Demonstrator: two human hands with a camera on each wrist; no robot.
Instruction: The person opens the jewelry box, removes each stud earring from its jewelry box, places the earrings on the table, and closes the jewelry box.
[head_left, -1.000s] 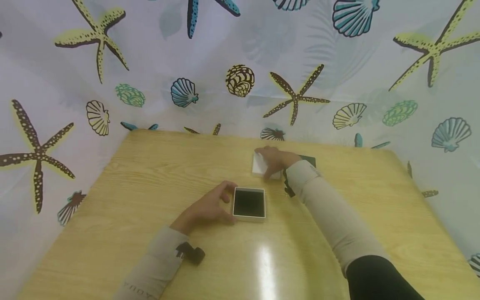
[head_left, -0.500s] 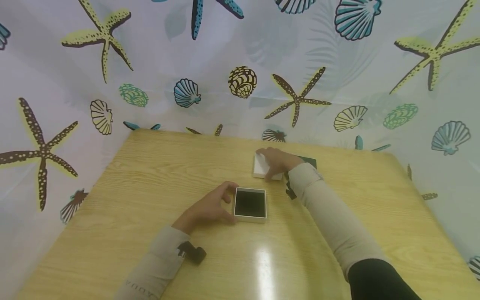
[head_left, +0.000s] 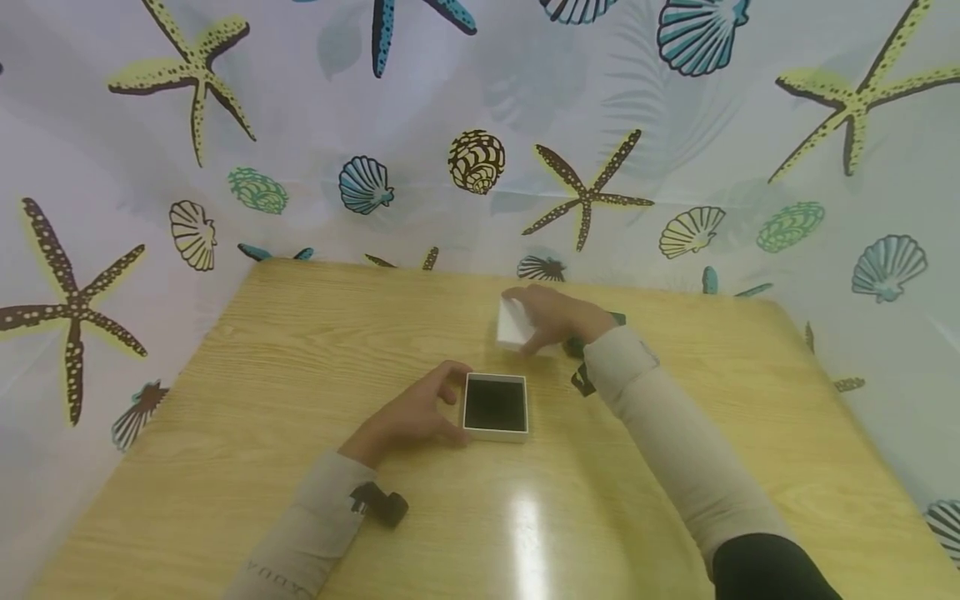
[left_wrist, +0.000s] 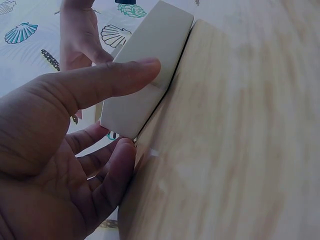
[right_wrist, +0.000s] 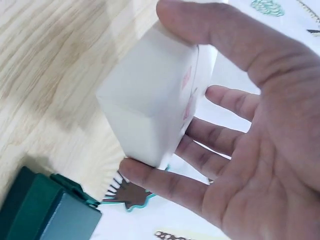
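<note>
My left hand (head_left: 420,408) grips a small white open box (head_left: 496,436) with a dark inside, which sits on the table. In the left wrist view the thumb lies along one wall of the box, and the fingers curl at its corner and far side. Farther back, my right hand (head_left: 551,315) holds a white box lid (head_left: 512,327) between thumb and fingers. The lid looks tilted in the right wrist view, with faint pink print on the face toward the palm. A dark green box (right_wrist: 45,210) stands close by, mostly hidden behind the right wrist in the head view.
The wooden table (head_left: 337,321) reaches back to a white curtain (head_left: 420,108) printed with shells and starfish, which also hangs along both sides. A bright reflection lies on the wood in front of the open box. Dark cameras sit on both wrists.
My right hand has risen slightly, tilting the white box lid up with it. My left hand and the open box stay in place; the head view shifts a little.
</note>
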